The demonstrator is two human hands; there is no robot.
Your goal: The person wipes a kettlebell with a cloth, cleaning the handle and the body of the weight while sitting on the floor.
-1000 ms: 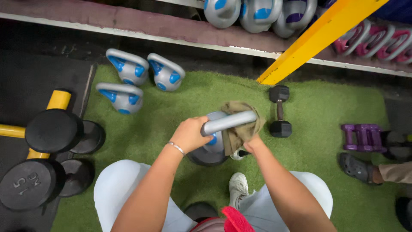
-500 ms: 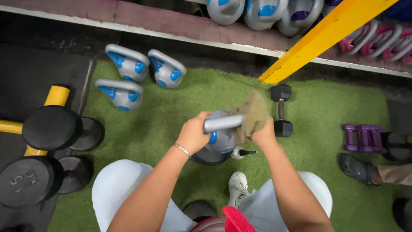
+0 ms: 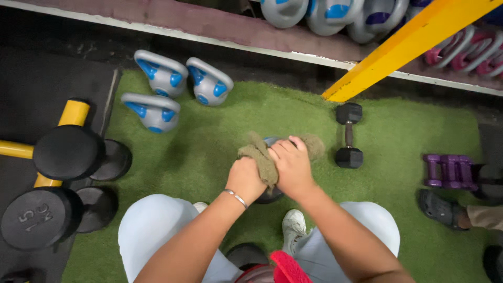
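Both your hands now press an olive-brown cloth (image 3: pixel 262 157) over the top of a grey and blue kettlebell (image 3: pixel 271 195) standing on the green turf (image 3: pixel 220 141) between your knees. A second ago the bare grey handle showed, with the cloth draped behind it; now the cloth covers the handle and only slivers of the kettlebell show.

Your left hand (image 3: pixel 245 179) is closed around the cloth and the handle beneath. Your right hand (image 3: pixel 291 166) lies flat on the cloth, fingers together. It looks as if the wiping has moved onto the handle.

Three more kettlebells (image 3: pixel 175 86) lie beyond, a black dumbbell (image 3: pixel 348 135) to the right, and black plates (image 3: pixel 68 152) to the left.
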